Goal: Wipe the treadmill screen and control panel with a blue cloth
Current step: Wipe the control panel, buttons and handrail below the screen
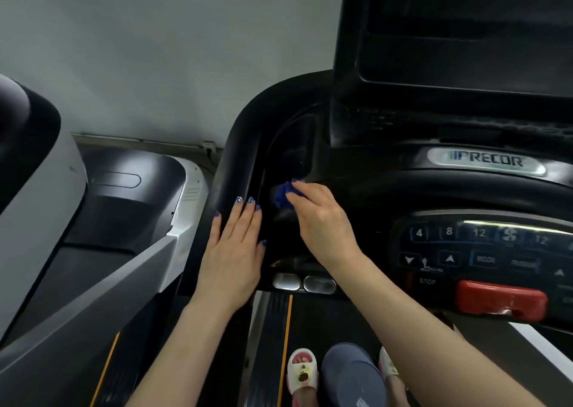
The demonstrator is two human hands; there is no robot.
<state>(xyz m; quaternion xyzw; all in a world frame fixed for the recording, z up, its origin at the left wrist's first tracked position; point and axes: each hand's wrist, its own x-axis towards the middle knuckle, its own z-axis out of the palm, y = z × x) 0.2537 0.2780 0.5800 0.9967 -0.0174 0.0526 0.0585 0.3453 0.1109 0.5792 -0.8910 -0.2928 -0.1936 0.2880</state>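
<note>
Head view, grey wall (155,49), treadmill console (356,195), seemingly dim

A neighbouring grey-and-white machine (93,220), perhaps another treadmill, stands left; white cartoon slippers (302,371) below.

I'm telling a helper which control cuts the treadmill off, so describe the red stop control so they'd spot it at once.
Start at the silver PRECOR badge under the dark screen and drop to the keypad. Below its rows, beside the word STOP, sits the red stop control. It is the only red piece there, a wide raised bar; its neighbours are flat dark keys.
</note>
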